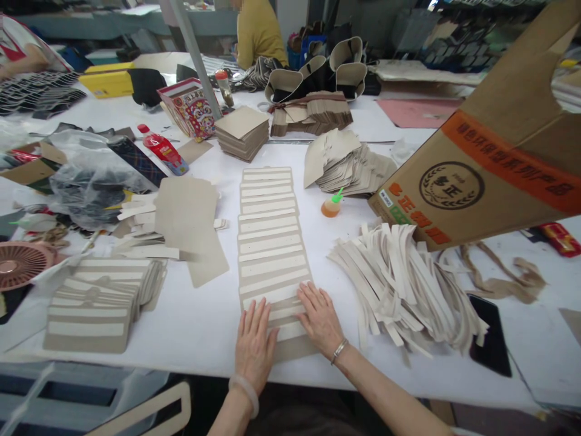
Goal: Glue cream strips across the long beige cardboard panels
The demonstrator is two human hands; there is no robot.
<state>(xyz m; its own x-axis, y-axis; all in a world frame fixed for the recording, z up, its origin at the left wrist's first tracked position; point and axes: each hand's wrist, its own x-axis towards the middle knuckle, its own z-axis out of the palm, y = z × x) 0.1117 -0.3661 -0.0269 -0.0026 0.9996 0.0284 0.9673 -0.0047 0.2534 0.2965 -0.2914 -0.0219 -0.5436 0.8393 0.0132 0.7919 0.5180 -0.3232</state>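
Observation:
A long row of overlapping grey-beige panels point(272, 248), each with a pale strip across it, runs away from me down the middle of the table. My left hand point(255, 345) lies on the left edge of the nearest panels, fingers stretched out. On their right edge rests my right hand point(320, 318), its fingers also extended flat. Neither hand grips anything. To the right lies a heap of loose pale strips point(403, 278). A stack of panels with strips on them point(88, 330) sits at the left.
A small glue bottle with a green tip point(331, 204) stands right of the row. Behind are plain panel stacks point(242, 130) and a fanned pile point(345, 160). A cardboard box point(485, 139) leans at right, near a black phone point(490, 336). A person in yellow point(261, 33) is beyond.

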